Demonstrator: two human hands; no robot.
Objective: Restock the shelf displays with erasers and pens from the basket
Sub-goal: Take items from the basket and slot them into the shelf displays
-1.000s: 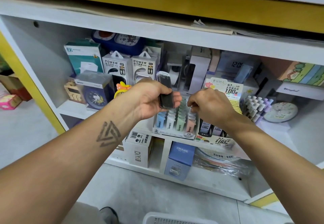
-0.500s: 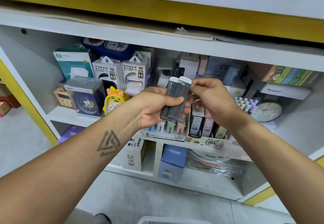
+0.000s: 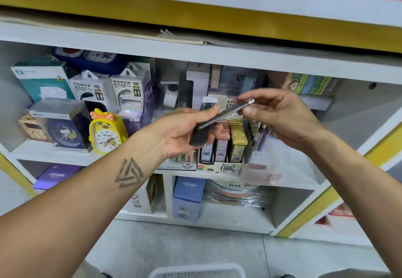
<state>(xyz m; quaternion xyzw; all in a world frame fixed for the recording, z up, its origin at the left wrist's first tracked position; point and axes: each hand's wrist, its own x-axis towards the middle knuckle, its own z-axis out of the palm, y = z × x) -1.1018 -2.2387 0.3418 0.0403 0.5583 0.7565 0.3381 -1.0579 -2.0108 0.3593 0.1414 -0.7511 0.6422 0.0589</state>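
My left hand grips a small stack of dark, flat lead cases with white caps in front of the shelf. My right hand pinches the white-capped end of one slim dark case, which slants down to the left onto the stack. Behind my hands, on the middle shelf, stands a display box with rows of pink, gold and dark cases marked 100. A second display tray marked 2B sits left of it, mostly hidden by my left hand. The white basket shows its rim at the bottom edge.
The shelf holds a yellow duck alarm clock, a boxed blue clock, two power bank boxes and a teal box. Blue and purple boxes sit on the lower shelf. A grey floor lies below.
My hands have risen from the display tray. My right hand has drawn one case away from the stack, tilting it to the right. The camera has moved closer and shifted right.
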